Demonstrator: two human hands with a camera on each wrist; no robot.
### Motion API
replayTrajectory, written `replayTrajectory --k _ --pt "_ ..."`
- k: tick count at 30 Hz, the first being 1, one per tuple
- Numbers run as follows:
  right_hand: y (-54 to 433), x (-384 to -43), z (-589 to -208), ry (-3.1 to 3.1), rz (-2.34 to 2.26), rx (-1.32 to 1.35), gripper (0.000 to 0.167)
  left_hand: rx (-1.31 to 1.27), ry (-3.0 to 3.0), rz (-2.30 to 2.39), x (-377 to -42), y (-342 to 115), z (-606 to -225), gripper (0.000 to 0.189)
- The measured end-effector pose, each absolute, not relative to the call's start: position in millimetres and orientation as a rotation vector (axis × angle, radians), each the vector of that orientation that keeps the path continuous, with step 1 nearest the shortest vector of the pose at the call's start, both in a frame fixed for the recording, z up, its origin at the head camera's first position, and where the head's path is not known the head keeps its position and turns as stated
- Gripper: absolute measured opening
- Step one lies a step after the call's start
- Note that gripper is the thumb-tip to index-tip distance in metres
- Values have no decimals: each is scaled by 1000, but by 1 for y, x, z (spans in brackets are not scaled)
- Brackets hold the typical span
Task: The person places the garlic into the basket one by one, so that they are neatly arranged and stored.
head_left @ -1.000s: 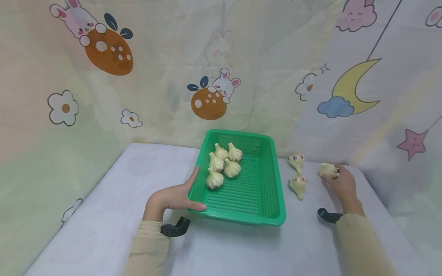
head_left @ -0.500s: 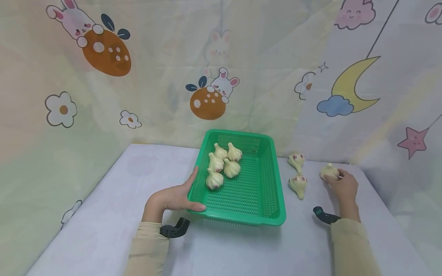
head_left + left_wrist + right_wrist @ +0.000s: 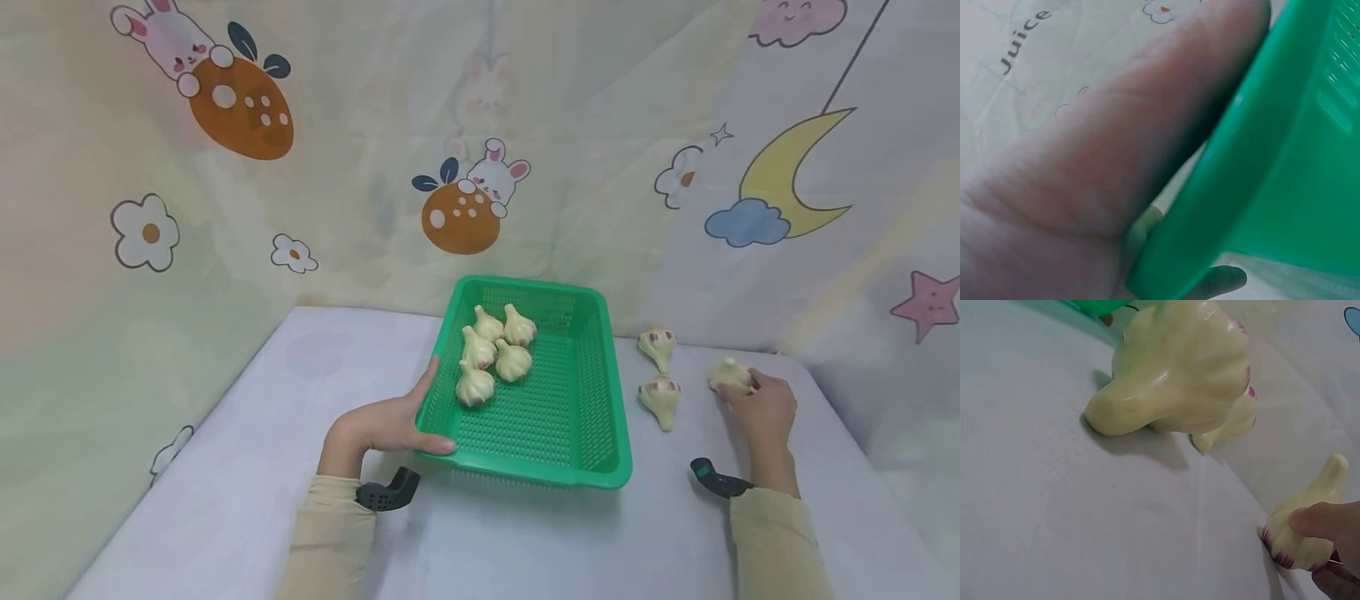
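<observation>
- Currently, your right hand [image 3: 767,408] pinches a garlic bulb [image 3: 727,375] between thumb and fingers, its stem upward, near the far right corner of the worktop [image 3: 225,467]
- Your left hand [image 3: 385,425] touches the green basket [image 3: 525,470] at its near left corner, thumb and a finger spread apart
- Five bulbs [image 3: 513,362] sit in the basket's left half
- Two loose bulbs [image 3: 660,400] lie between basket and right hand
</observation>
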State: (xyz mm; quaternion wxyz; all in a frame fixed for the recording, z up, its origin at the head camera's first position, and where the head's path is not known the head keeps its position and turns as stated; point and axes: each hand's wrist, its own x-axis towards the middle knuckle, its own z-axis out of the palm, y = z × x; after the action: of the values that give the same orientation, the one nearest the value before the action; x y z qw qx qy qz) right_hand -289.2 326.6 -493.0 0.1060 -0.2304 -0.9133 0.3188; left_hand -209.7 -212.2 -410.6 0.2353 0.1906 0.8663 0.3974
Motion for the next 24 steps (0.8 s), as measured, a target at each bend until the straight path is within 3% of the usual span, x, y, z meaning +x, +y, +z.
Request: replayTrajectory --k 24 --pt "326 -281 -469 -2641 1036 -662 71 536 2376 1087 -210 -213 -409 127"
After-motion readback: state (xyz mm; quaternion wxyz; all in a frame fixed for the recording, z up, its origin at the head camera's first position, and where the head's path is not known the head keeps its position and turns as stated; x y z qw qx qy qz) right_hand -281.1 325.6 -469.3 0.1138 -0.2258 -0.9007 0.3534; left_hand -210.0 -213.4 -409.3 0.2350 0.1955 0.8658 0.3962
